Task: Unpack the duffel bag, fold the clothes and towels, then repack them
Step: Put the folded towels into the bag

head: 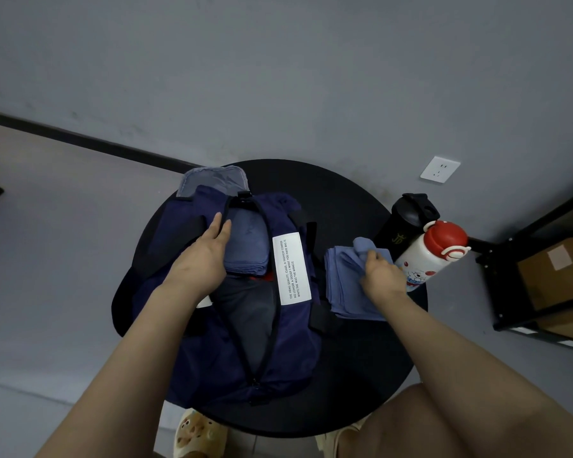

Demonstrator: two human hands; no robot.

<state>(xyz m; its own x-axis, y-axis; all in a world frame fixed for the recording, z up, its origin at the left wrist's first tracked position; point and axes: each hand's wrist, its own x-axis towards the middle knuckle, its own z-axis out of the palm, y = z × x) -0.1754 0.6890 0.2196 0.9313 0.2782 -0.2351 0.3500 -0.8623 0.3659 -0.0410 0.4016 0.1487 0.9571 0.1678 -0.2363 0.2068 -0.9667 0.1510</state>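
On a round black table [351, 200], the left hand [201, 259] rests flat, fingers straight, on a folded towel inside the unzipped navy duffel bag [288, 332]. The right hand [382, 276] pinches a blue cloth [343, 279] beside the bag, near 2 bottles [427, 256].

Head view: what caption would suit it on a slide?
Left hand holds the duffel bag open while the right hand grips a folded towel.

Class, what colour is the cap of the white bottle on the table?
Red, clearest in the head view: the white bottle.
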